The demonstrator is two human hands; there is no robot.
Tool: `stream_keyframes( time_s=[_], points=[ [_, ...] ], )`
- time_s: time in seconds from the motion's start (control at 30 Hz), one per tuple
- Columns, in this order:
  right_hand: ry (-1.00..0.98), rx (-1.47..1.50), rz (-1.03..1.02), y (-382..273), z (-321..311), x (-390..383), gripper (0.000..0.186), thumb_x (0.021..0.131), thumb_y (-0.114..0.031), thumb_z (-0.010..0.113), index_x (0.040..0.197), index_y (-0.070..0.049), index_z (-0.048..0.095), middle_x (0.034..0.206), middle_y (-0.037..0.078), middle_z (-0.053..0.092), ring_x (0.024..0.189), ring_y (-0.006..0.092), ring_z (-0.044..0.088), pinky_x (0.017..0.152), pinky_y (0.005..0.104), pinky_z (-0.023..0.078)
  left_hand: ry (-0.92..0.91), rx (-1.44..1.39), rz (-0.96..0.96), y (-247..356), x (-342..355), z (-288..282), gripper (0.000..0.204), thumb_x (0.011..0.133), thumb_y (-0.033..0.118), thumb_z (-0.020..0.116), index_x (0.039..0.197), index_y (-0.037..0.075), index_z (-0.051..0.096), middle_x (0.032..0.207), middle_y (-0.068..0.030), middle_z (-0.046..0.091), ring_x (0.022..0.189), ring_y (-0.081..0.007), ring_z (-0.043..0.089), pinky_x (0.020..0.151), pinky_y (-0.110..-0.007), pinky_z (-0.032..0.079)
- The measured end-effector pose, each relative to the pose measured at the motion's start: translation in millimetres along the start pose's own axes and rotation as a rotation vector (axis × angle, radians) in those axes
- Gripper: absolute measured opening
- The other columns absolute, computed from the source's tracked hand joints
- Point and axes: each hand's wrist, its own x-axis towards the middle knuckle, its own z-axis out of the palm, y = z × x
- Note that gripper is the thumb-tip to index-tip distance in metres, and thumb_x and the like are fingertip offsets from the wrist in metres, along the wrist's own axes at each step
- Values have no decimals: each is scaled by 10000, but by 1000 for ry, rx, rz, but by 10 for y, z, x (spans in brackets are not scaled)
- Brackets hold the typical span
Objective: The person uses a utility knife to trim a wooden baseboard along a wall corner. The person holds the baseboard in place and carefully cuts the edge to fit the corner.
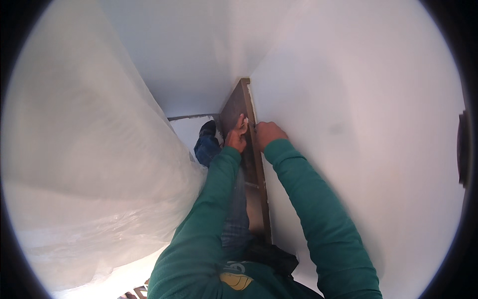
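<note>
My left hand [236,140] is at the inner face of a dark brown wooden board [245,102], with its forefinger stretched up along it. A small white piece [246,122], perhaps cloth or paper, shows at its fingertips; its exact kind is too small to tell. On the other side of the board's top edge, my right hand [270,133] is closed, knuckles up, close to the white wall [343,129]. Whatever its fingers hold is hidden. Uneven white material [251,94] runs along the seam between board and wall.
Translucent plastic sheeting [99,149] hangs on my left, reaching close to my left arm. Another white wall [194,55] meets the right one in a corner ahead. Below are my leg and dark shoe [208,128] on a white surface. A dark fixture [463,149] sits at the far right.
</note>
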Motion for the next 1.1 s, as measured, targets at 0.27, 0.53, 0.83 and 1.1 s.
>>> stream_keyframes(
  time_s=[0.27, 0.53, 0.83, 1.1],
  points=[
    [42, 2, -5, 60, 280, 80, 264, 1028, -177, 495, 1166, -57, 686, 1145, 201, 721, 1079, 384, 709, 935, 504, 580, -11, 55, -95, 49, 59, -33, 527, 808, -192, 493, 1253, 11, 690, 1569, -212, 439, 1355, -398, 527, 1137, -364, 453],
    [57, 42, 2, 210, 368, 88, 312, 1058, -215, 443, 1167, -58, 689, 1103, 212, 727, 1049, 402, 713, 928, 520, 577, -130, 344, -378, 315, 196, -110, 592, 805, -95, 597, 1335, 155, 684, 1426, -206, 586, 1209, -425, 632, 1037, -482, 526],
    [89, 122, 79, 128, 240, -75, 251, 984, -203, 584, 1107, -72, 760, 1099, 191, 741, 1046, 402, 720, 901, 490, 598, -265, 934, -349, 800, 759, -520, 241, 928, 90, 609, 1143, 79, 717, 1181, -128, 713, 1222, -350, 617, 931, -467, 586],
    [151, 259, 162, 109, 421, 97, 253, 841, -180, 769, 1044, -32, 745, 1064, 219, 732, 1034, 399, 710, 914, 485, 585, -831, 1162, 454, 389, 1419, -588, 400, 819, 185, 744, 1197, 103, 646, 1263, -25, 613, 1311, -239, 507, 915, -396, 578]
  ],
)
